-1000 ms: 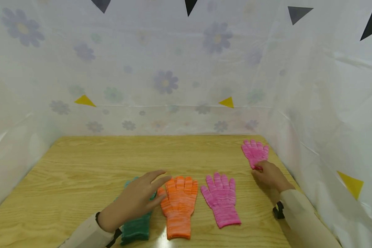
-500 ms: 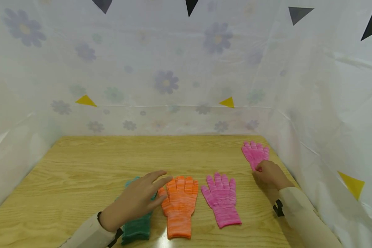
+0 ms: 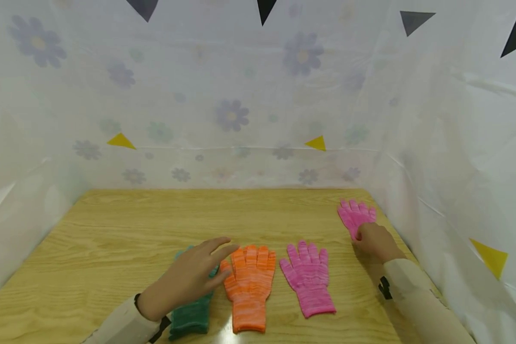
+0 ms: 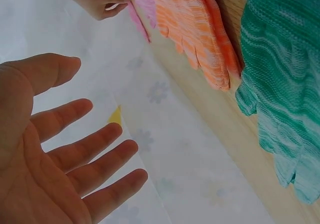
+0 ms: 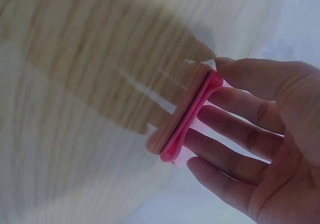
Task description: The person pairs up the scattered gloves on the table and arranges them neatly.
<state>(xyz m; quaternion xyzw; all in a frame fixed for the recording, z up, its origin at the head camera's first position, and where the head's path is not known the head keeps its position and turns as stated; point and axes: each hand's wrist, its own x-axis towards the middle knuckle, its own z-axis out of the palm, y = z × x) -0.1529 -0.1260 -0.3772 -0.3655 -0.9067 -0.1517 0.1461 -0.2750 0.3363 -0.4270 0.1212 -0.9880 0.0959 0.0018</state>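
Observation:
At the right end of the table lies a bright pink knit glove (image 3: 355, 216), fingers pointing away. My right hand (image 3: 376, 242) holds it at the cuff; in the right wrist view, thumb and fingers meet the edge of the folded cuff (image 5: 192, 115). My left hand (image 3: 189, 281) hovers with relaxed, spread fingers over a green glove (image 3: 190, 319), partly hiding it. An orange glove (image 3: 250, 291), apparently with another layer beneath, lies right of it. Farther right lies a lighter pink glove (image 3: 308, 279). In the left wrist view, my left palm (image 4: 45, 184) holds nothing.
The wooden table (image 3: 155, 215) is enclosed by white flower-patterned sheeting (image 3: 176, 95) at the back and sides. The right sheet (image 3: 456, 191) stands close beside my right arm. Black and yellow triangles mark the sheeting.
The far pink glove has slid slightly toward me with my right hand at its cuff. My left hand and the other gloves have stayed nearly still.

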